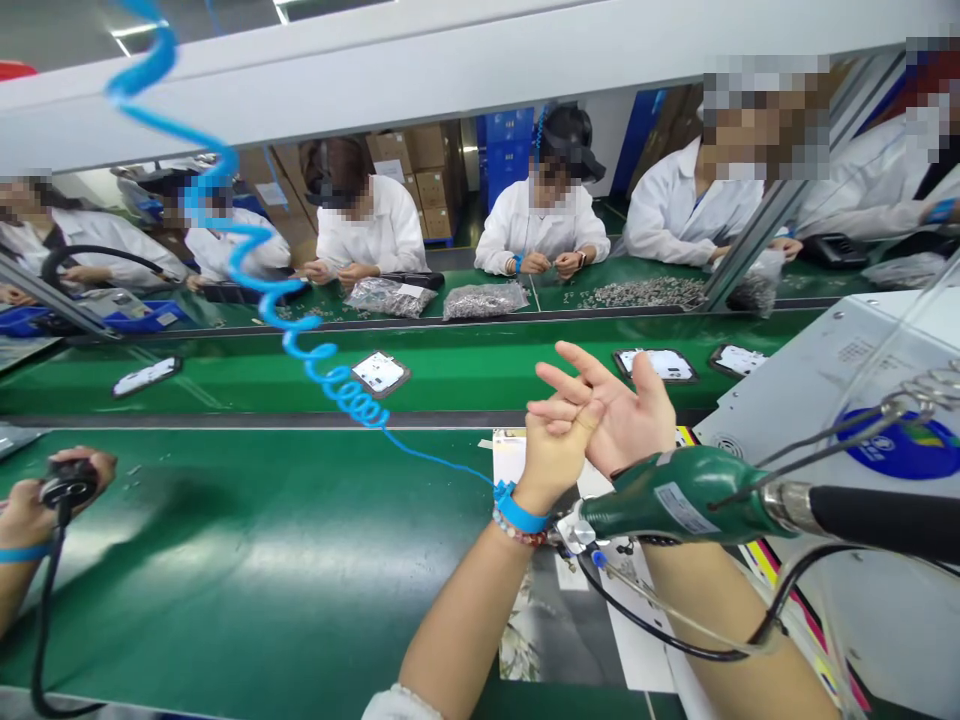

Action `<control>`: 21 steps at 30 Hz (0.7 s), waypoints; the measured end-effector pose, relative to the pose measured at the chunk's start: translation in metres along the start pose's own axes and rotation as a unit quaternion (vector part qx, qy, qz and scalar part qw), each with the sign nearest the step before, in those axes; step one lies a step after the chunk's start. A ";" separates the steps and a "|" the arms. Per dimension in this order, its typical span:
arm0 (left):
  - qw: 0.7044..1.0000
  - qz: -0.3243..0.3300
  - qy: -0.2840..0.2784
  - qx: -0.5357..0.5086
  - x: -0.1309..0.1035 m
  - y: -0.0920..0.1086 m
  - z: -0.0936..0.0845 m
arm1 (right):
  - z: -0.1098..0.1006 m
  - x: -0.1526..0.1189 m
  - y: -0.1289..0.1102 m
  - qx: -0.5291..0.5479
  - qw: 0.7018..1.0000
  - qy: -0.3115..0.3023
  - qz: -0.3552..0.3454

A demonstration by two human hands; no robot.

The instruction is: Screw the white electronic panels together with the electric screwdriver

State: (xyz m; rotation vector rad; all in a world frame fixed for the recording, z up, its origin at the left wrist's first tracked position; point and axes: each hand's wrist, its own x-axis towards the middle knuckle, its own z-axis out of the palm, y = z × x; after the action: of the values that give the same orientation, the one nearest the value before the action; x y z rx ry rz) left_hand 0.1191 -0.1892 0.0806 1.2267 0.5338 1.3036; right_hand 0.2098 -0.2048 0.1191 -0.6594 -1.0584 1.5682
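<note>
Clasped above the tabletop (262, 560): left hand (559, 445), fingers bent against those of right hand (636, 428), loosely spread, with no tool in either. Seen across the right forearm (694, 575), green power tool (697, 468) (presumably mounted for easy reach): glossy, rounded, white-labelled, metal-tipped.

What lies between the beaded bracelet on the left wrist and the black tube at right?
In the head view, a green tool and metal collar, the tool's silver end nearest the bracelet; the tool crosses in front of the right forearm.
</note>
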 end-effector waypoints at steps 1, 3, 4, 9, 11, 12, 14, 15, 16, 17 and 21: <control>1.000 -0.010 -0.009 -0.008 0.001 0.003 -0.002 | 0.003 0.000 -0.001 0.031 0.999 -0.003 -0.018; 0.999 -0.024 -0.023 -0.007 0.002 0.008 -0.005 | 0.008 -0.001 -0.003 0.077 0.995 -0.022 -0.053; 0.999 -0.026 -0.028 -0.001 0.002 0.011 -0.006 | 0.009 -0.001 -0.003 0.087 0.993 -0.034 -0.065; 0.999 -0.020 -0.039 0.029 0.001 0.018 -0.006 | 0.014 0.000 -0.001 0.053 0.994 -0.017 -0.091; 0.999 -0.023 -0.036 0.027 0.001 0.020 -0.005 | 0.015 0.001 -0.002 0.024 0.996 -0.002 -0.087; 0.999 -0.024 -0.034 0.023 0.001 0.020 -0.004 | 0.016 0.001 -0.002 0.013 0.996 0.003 -0.085; 0.999 -0.024 -0.033 0.012 0.001 0.020 -0.005 | 0.017 0.001 -0.004 0.004 0.996 0.009 -0.084; 0.999 -0.023 -0.035 0.009 0.001 0.020 -0.006 | 0.018 0.001 -0.005 0.006 0.996 0.008 -0.085; 0.999 -0.022 -0.037 0.011 0.001 0.020 -0.006 | 0.018 0.001 -0.005 0.011 0.996 0.007 -0.088; 0.999 -0.021 -0.039 0.016 0.000 0.020 -0.007 | 0.018 0.000 -0.005 0.017 0.996 0.005 -0.091; 0.999 -0.017 -0.029 0.033 -0.002 0.018 -0.008 | 0.018 0.000 -0.004 0.044 0.995 0.000 -0.095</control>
State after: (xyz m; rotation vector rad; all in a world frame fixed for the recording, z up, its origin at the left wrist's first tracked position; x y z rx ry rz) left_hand 0.1040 -0.1916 0.0936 1.3009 0.5583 1.2258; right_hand 0.1966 -0.2103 0.1311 -0.4840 -1.0158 1.4416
